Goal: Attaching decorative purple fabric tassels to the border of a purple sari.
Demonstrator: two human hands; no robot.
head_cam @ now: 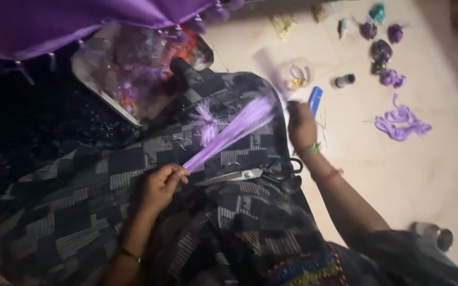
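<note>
My left hand [161, 185] pinches one end of a bundle of light purple threads [234, 130] that stretches up and to the right over my lap. My right hand [300, 124] is closed at the far end of the bundle, near a blue comb [315, 99]; its grip is blurred. A small purple tassel [206, 123] lies on the grey and black patterned cloth [80, 212] beside the threads. A pair of scissors [250, 173] with black handles rests on the cloth between my two hands.
A tray [133, 63] of beads and trimmings under clear plastic sits at the upper left, below purple fabric [54, 21]. On the pale floor lie purple thread skeins [398, 123], thread balls [381, 53], a small spool [344, 80] and a steel cup [433, 235].
</note>
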